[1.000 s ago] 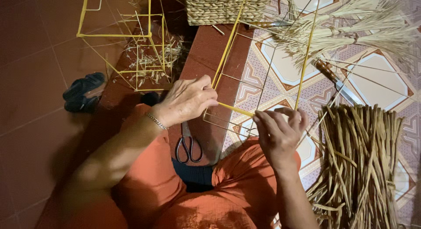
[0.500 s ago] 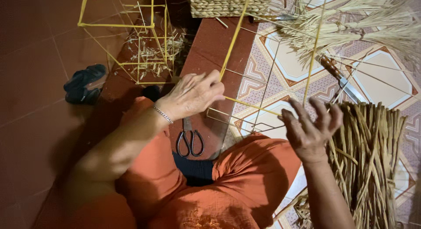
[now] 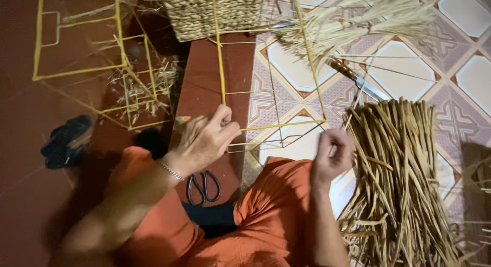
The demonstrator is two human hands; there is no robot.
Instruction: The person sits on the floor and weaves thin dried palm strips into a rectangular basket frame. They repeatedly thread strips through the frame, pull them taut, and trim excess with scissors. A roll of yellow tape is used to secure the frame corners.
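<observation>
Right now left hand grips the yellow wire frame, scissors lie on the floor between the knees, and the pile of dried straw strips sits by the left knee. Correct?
Not quite. The head view shows the pile of dried straw strips by the right knee, beside the right hand, not the left. The rest holds: the left hand grips the yellow wire frame, and the scissors lie on the floor between the knees.

Left hand [image 3: 204, 142] closed on a corner of the yellow wire frame [image 3: 271, 67]; frame bars run up and away from it and across to the right, fencing the tile beyond both hands (gaps between bars open, tile visible through). Right hand [image 3: 332, 154] curled shut just beside the dry straw bundle [image 3: 404, 180], which blocks all room to its right. Knife [image 3: 355, 78] beyond that hand, near the straw. Scissors [image 3: 203, 186] just below the left wrist. Open red floor left of the left hand, bounded farther off by more wire frames [image 3: 82, 67] and a dark sandal [image 3: 66, 142]. Woven basket [image 3: 215, 11] closing the far side.
</observation>
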